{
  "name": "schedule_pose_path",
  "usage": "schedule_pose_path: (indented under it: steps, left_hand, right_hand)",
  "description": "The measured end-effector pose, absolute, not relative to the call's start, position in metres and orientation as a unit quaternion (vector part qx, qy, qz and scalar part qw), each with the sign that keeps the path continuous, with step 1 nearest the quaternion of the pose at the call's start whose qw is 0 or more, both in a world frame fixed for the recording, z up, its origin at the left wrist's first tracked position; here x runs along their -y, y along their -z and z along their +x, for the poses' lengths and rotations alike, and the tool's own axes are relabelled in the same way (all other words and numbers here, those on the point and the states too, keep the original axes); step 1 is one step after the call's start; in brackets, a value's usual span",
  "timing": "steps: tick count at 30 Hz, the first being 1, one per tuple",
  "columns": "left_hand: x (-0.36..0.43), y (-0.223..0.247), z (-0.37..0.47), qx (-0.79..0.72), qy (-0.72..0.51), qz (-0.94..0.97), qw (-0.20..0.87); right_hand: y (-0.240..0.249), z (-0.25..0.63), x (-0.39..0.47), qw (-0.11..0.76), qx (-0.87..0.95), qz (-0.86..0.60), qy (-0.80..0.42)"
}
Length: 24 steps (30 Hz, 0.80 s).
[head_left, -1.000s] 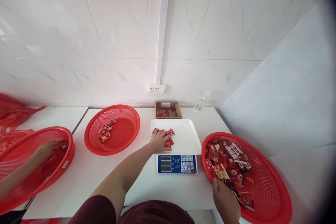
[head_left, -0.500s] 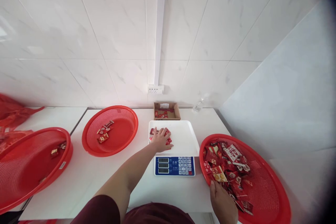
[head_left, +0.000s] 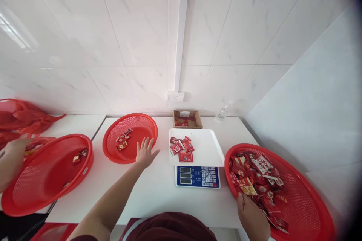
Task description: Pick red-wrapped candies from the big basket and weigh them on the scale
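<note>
My left hand (head_left: pixel 145 153) has its fingers spread and holds nothing. It is over the near right rim of a round red plastic basket (head_left: pixel 106 150), in which several small wrapped packets (head_left: pixel 123 141) lie. My right hand (head_left: pixel 252 216) grips the near left rim of a larger red basket (head_left: pixel 321 211), thumb on the inner side; its other fingers are hidden. Many red snack packets (head_left: pixel 261 186) fill that basket's left half. Between my hands is a digital scale (head_left: pixel 197 177) with a white tray (head_left: pixel 206 147), where several red packets (head_left: pixel 186 157) rest.
A small cardboard box (head_left: pixel 199 125) with red packets stands behind the scale, beside a clear plastic bottle (head_left: pixel 222 113). At the left, another person's hand (head_left: pixel 13 162) is by a red basket (head_left: pixel 51 173). Red bags (head_left: pixel 25 118) lie behind it. A wall socket (head_left: pixel 175 96) sits above the box.
My left hand has left the packets on the scale tray and moved left to the middle basket. Another person's hand has come in at the left. The view has shifted left.
</note>
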<state>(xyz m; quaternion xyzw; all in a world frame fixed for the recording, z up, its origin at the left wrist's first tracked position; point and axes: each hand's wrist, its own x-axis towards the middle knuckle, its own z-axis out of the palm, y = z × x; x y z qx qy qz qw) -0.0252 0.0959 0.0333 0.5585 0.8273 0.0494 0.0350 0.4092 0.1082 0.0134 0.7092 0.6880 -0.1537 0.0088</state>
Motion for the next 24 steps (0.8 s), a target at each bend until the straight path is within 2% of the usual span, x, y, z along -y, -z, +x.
schedule_pose_path:
  steps: [5, 9, 15, 24]
  left_hand:
    - [-0.055, -0.039, -0.063, -0.853, 0.033, 0.513, 0.092]
    - [-0.051, -0.042, -0.046, -0.840, 0.015, 0.541, 0.031]
    - [-0.090, -0.030, 0.045, -0.584, -0.039, 0.807, 0.081]
    - [-0.151, -0.039, 0.086, -0.605, -0.035, 0.790, 0.096]
  right_hand:
    - [-0.017, 0.406, -0.107, 0.017, -0.690, 0.710, 0.135]
    - [-0.017, 0.405, -0.106, 0.023, -0.694, 0.709, 0.122]
    - [-0.019, 0.403, -0.106, 0.028, -0.685, 0.719, 0.120]
    - [-0.019, 0.402, -0.106, 0.027, -0.678, 0.721, 0.139]
